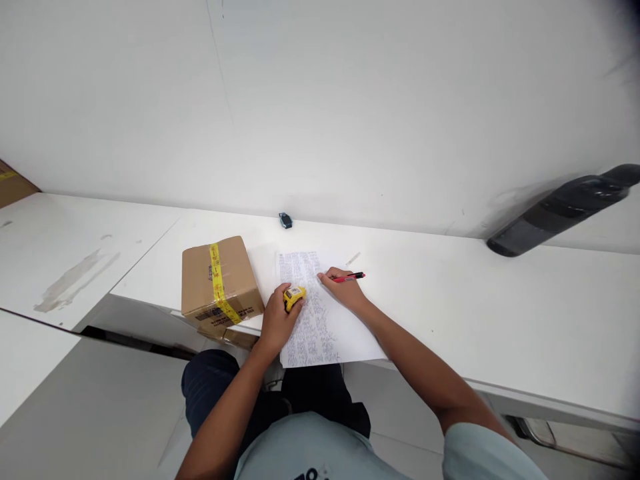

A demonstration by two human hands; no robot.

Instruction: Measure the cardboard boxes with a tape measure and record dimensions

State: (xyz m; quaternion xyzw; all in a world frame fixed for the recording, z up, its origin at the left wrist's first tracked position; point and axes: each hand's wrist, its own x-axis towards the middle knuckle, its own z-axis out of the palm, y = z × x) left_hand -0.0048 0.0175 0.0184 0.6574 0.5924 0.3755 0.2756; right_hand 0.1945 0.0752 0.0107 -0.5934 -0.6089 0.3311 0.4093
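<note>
My left hand [281, 312] is closed around a yellow and black tape measure [295, 298], resting over the left part of a sheet of paper [350, 337]. Dense rows of small handwriting cover much of that sheet, while its lower right part is blank. In my right hand [345, 288] is a red and black pen [350, 277], its tip hidden by the fingers over the upper part of the paper. A cardboard box [200, 277] sealed with yellow printed tape stands just left of my left hand.
Near the wall lies a small dark teal object [285, 221] of unclear kind. A tall black cylinder-like bottle [545, 217] stands at the right by the wall. Another cardboard box [17, 187] shows at the far left. The white table's [450, 320] front edge runs before my lap.
</note>
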